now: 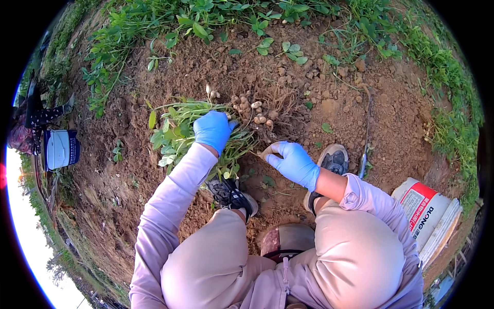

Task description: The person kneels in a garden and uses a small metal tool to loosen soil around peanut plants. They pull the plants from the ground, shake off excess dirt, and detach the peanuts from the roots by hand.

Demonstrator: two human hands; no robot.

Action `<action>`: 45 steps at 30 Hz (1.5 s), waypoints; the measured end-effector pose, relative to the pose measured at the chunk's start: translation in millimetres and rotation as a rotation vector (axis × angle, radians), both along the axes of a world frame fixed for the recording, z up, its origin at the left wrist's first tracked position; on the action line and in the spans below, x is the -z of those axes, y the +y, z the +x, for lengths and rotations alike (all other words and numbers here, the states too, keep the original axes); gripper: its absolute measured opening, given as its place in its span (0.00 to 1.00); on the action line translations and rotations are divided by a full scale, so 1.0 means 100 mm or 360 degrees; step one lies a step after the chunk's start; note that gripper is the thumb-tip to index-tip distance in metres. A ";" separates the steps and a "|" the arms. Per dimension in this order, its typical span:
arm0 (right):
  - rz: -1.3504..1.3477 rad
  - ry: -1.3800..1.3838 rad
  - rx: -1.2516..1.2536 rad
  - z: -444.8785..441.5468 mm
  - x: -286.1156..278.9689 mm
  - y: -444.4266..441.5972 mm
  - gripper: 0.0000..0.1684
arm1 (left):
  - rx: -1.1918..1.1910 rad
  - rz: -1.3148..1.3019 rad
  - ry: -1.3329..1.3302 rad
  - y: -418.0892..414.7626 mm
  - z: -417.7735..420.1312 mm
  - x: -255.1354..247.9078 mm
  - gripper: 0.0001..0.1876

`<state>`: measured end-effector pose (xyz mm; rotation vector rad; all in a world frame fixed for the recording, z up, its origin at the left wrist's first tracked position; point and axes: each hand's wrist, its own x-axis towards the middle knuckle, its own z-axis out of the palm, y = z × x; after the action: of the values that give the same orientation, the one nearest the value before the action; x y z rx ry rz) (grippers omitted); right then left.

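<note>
My left hand point(214, 130), in a blue glove, is closed on the green stems of a bundle of peanut plants point(173, 133) lying on the soil. Just right of it, roots point(279, 102) and several soil-covered peanut pods point(259, 119) spread over the ground. A few paler pods point(211, 92) lie at the bundle's upper edge. My right hand point(291, 162), gloved in blue with dirty fingertips, is below the roots. Its thumb and forefinger are bent towards each other beside thin stems; whether something is pinched between them cannot be made out.
Between my shoes is brown soil. A tool with a metal end point(362, 164) lies right of my right shoe point(334, 159). A white bucket point(426, 220) lies tilted at the right. At the far left, a person point(29, 123) is beside a blue-and-white bucket point(61, 150). Leafy plants point(200, 15) border the top.
</note>
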<state>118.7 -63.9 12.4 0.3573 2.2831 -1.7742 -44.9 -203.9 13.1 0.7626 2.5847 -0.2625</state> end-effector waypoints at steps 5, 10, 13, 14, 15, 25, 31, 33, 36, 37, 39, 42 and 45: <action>-0.0048 -0.0002 0.0038 0.03 0.04 0.05 0.10 | -0.0180 0.0975 -0.0017 -0.37 -0.01 0.33 0.14; -0.0139 0.0186 0.0216 -0.08 0.07 0.04 0.14 | -0.0463 0.1550 -0.0648 -0.48 0.30 0.17 0.12; -0.0286 -0.0007 0.0185 -0.25 0.02 -0.03 0.17 | -0.0015 0.1309 -0.0477 -0.45 0.42 0.00 0.09; -0.0293 0.0018 0.0193 -0.28 0.07 -0.08 0.16 | 0.0052 0.1249 -0.0428 -0.41 0.46 -0.05 0.09; -0.0393 -0.0022 0.0186 -0.31 0.11 -0.12 0.15 | 0.0136 0.1253 -0.0412 -0.39 0.49 -0.04 0.09; -0.0762 -0.0093 0.0537 -0.42 0.11 -0.29 0.06 | 0.0107 0.1195 -0.0042 -0.38 0.62 -0.03 0.08; -0.1131 -0.0344 0.0951 -0.38 0.01 0.18 0.07 | 0.0192 0.1349 0.0294 -0.52 0.64 -0.52 0.17; -0.1192 -0.0340 0.0913 -0.33 -0.01 0.19 0.07 | -0.0281 0.1717 0.0473 -0.76 0.58 -0.49 0.17; -0.1287 -0.0335 0.0806 -0.31 -0.02 0.03 0.08 | -0.1178 0.1783 0.0537 -1.21 0.33 -0.45 0.14; -0.1278 -0.0389 0.0769 -0.29 0.00 0.03 0.09 | -0.1378 0.1919 0.0337 -1.24 0.22 -0.40 0.14; -0.1283 -0.0494 0.0678 -0.27 0.02 0.02 0.11 | -0.1657 0.1760 -0.0031 -1.28 0.03 -0.38 0.15; -0.1181 -0.0520 0.0465 -0.26 -0.04 -0.05 0.15 | -0.1432 0.1678 -0.0188 -1.25 -0.14 -0.18 0.16; -0.1145 -0.0498 0.0324 -0.24 -0.07 -0.07 0.14 | -0.1359 0.1908 -0.0527 -1.12 -0.18 -0.17 0.15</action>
<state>94.3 -71.2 18.9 0.6726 1.3221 -2.2886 -62.9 -315.8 29.9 -0.0832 2.2702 1.5874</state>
